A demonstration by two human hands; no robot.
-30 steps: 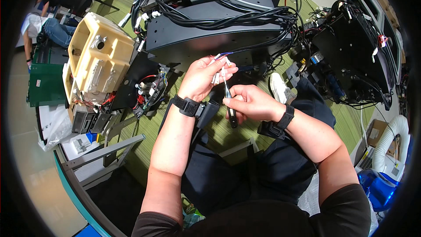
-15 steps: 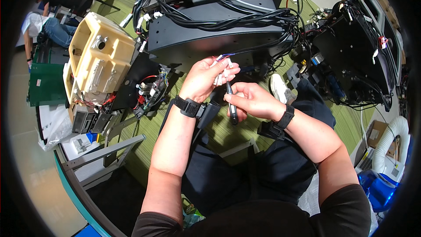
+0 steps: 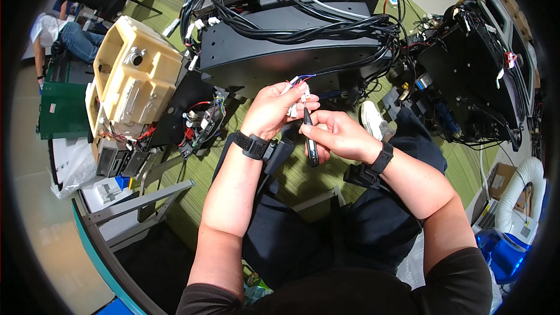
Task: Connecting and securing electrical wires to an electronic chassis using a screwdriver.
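White wire connectors (image 3: pixel 305 97) on thin blue and red wires (image 3: pixel 301 78) are held in my left hand (image 3: pixel 265 111), its thumb and fingers closed round them. The wires run into a black cable toward the black panelled housing (image 3: pixel 291 52) ahead. In my right hand (image 3: pixel 341 134) is a slim black handheld tool (image 3: pixel 311 143) with a thin tip, gripped like a pen. That tip points up at the connectors and seems to meet one; the exact contact is too small to tell.
Black cable bundles (image 3: pixel 303 29) drape over the housing. To the left stands a cream moulded shell (image 3: pixel 140 76) beside exposed wiring; to the right, a black panel unit (image 3: pixel 472 76). A metal frame bar (image 3: pixel 146 201) lies near my left arm. Another person (image 3: pixel 79 38) is at far left.
Both hands stay close together, and the tool is still at the connectors. More of the blue and red wires shows above my left thumb. The whole view has shifted slightly.
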